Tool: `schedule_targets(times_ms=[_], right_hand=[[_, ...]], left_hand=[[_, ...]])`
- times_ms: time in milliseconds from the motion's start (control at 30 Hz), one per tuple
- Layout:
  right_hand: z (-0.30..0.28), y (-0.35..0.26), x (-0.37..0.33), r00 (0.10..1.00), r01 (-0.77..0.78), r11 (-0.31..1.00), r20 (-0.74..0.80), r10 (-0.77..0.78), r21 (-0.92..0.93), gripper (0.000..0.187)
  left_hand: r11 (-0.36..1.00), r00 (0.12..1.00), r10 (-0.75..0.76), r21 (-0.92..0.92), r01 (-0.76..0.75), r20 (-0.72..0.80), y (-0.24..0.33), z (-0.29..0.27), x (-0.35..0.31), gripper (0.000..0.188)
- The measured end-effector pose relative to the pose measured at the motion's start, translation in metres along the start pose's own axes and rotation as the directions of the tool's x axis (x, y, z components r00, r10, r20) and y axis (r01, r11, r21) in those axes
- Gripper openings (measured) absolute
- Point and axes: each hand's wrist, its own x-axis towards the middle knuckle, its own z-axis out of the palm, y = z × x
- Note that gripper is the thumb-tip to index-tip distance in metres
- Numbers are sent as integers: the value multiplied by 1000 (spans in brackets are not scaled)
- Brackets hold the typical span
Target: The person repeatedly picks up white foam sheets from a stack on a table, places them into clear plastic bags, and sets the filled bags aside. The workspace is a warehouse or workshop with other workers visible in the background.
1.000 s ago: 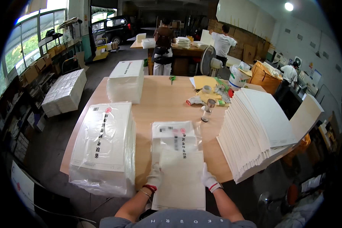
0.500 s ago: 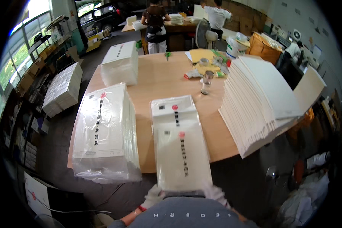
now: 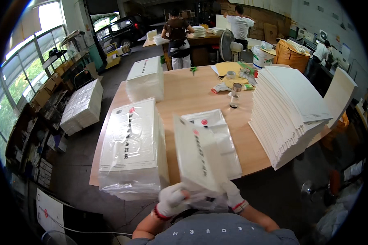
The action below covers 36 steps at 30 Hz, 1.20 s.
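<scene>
A white printed paper packet (image 3: 195, 153) is tilted up in front of me, its far end blurred by motion. My left hand (image 3: 172, 199), in a white knit glove with a red cuff, is closed at its near left corner. On the near right side, my right hand (image 3: 233, 197), gloved alike, grips the packet's edge; its fingers are partly hidden. Loose clear plastic hangs between the hands. Behind the raised packet lie more plastic-covered sheets (image 3: 228, 141) with a red mark. To the left stands a tall stack of plastic-wrapped packets (image 3: 124, 151).
A fanned stack of white folders (image 3: 270, 118) fills the table's right side. A smaller wrapped stack (image 3: 145, 79), green scissors (image 3: 193, 70), a clear jar (image 3: 235, 96) and yellow papers (image 3: 227, 68) lie farther back. Two people work at a far table (image 3: 204, 39); another is at far right.
The packet has risen off the sheets beneath and tilted to the left. Both gloved hands have come up from the near edge with it. My view has shifted slightly.
</scene>
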Motion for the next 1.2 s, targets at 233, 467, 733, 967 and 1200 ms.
schedule_targets(times_ms=[233,467,733,967,1200], right_hand=[[140,14,86,798,-7,965,581,162,-261,31],[169,59,79,862,87,775,438,257,-626,36],[-21,33,11,916,-338,752,-13,402,-566,32],[-74,8,-18,934,-334,809,-287,214,-484,31],[-40,-3,64,957,-166,946,-277,87,-278,40]], left_hand=[[901,470,79,264,343,-879,-81,-103,-54,16],[802,76,-588,-568,182,-806,-139,-131,-127,23],[813,788,-558,-21,582,261,-119,120,-116,20],[912,935,-266,377,164,236,-165,208,4,13],[965,899,-260,69,252,354,-177,195,36,18]])
